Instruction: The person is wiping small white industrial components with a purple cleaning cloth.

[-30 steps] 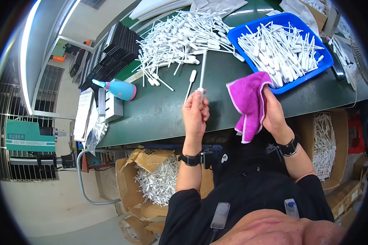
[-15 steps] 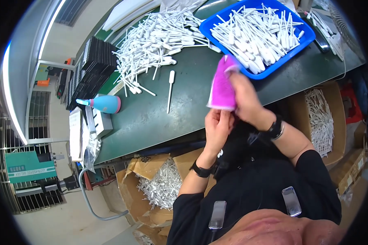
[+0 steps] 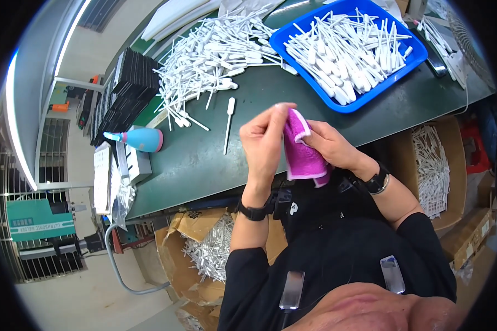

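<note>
A purple cloth (image 3: 305,160) with a pale border hangs between my two hands, in front of the green bench edge. My left hand (image 3: 264,142) has its fingers closed at the cloth's upper corner. On the other side, my right hand (image 3: 335,144) pinches the cloth near its folded edge. Beyond the left hand, a single white stick (image 3: 229,124) with a thicker end lies by itself on the bench. A blue tray (image 3: 350,108) heaped with similar white sticks (image 3: 347,55) stands beyond the right hand.
A loose pile of white sticks (image 3: 210,52) covers the back of the green bench (image 3: 204,171). Stacked black trays (image 3: 124,91) and a blue squeeze bottle (image 3: 141,140) stand at left. Cardboard boxes of sticks, one at left (image 3: 174,256) and one at right (image 3: 457,165), sit below.
The purple cloth has come down toward me from beside the blue tray. My left hand has risen to the cloth's upper corner; the right hand has moved slightly nearer me.
</note>
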Demonstrator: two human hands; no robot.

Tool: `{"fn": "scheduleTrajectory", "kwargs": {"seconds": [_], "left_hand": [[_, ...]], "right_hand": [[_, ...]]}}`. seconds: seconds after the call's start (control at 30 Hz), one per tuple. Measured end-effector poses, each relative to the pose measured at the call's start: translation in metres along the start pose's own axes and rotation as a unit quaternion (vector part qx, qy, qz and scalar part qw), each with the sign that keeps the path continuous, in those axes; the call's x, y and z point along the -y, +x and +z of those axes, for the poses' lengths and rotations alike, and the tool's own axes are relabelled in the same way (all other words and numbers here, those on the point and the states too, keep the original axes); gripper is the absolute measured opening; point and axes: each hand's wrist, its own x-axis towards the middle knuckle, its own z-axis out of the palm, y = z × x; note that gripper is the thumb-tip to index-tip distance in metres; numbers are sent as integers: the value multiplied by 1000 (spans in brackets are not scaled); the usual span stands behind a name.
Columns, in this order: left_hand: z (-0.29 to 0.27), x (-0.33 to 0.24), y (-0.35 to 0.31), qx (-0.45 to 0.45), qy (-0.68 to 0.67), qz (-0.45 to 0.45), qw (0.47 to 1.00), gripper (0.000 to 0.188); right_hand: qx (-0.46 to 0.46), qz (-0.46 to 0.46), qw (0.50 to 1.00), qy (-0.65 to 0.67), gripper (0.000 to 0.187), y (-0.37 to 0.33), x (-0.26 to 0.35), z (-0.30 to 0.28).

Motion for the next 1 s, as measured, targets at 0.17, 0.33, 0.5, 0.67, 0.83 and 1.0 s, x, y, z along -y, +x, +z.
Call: {"fn": "scheduleTrajectory", "kwargs": {"seconds": [0.17,0.33,0.5,0.67,0.83,1.0], "left_hand": [[8,-1,26,-84,-151,-24,985,26],[26,-14,79,-123,-211,22,969,30],[60,-7,132,6,-228,39,973,33],[55,1,124,101,-117,-29,987,35],[-28,5,83,-31,512,45,857,38],[-103,53,72,-69,638,9,767,35]], "right_hand": [[-17,26,999,-34,28,-4,0,-10],[-59,7,998,-6,27,-10,-18,-29],[-102,45,992,57,26,-8,-22,-26],[-126,31,983,129,25,-11,-27,-25],[-123,3,986,114,26,-13,-27,-35],[-93,37,988,118,25,-7,-21,-29]]}}
